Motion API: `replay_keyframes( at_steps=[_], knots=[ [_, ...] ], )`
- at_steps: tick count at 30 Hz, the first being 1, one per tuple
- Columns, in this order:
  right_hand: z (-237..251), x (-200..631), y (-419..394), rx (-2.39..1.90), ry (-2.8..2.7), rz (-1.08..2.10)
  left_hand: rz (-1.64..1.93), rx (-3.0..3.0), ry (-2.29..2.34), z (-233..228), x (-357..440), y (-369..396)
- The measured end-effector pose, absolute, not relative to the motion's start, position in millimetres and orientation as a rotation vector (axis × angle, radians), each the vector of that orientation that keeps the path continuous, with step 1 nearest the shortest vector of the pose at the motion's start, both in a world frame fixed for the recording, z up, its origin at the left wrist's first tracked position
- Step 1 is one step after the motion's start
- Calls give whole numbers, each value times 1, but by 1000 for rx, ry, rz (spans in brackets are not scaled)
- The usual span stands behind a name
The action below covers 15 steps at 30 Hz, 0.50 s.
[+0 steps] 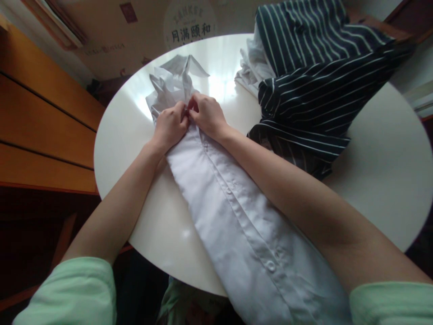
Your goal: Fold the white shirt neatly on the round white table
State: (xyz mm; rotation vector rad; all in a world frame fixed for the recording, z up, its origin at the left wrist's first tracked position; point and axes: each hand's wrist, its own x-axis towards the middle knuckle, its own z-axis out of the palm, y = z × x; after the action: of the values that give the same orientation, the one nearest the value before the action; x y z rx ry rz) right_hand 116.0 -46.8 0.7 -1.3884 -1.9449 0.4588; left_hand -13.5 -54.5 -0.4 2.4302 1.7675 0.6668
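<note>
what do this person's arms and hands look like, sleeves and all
The left sleeve and right sleeve are pale mint green and plain, with no marking visible on them. Both forearms are bare below the cuffs. The left hand and right hand wear no gloves, and no watch or bracelet shows on either wrist.

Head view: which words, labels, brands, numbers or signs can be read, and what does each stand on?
"月满颐和": on the round emblem of the tan panel behind the white table.
Too blurred to read for certain: the arched lettering above those characters and the faint lettering farther left on the panel.
Mostly hidden by the table edge: a line below the characters.
None readable: the white button-front shirt, the striped fabric.
</note>
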Motion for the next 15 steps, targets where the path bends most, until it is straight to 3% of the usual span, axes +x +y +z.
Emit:
replay_keyframes(
  at_steps=[15],
  knots=[
    [0,118,-44,-1295,-1992,388,676,2480,1739,-1,-14,-55]
  ],
)
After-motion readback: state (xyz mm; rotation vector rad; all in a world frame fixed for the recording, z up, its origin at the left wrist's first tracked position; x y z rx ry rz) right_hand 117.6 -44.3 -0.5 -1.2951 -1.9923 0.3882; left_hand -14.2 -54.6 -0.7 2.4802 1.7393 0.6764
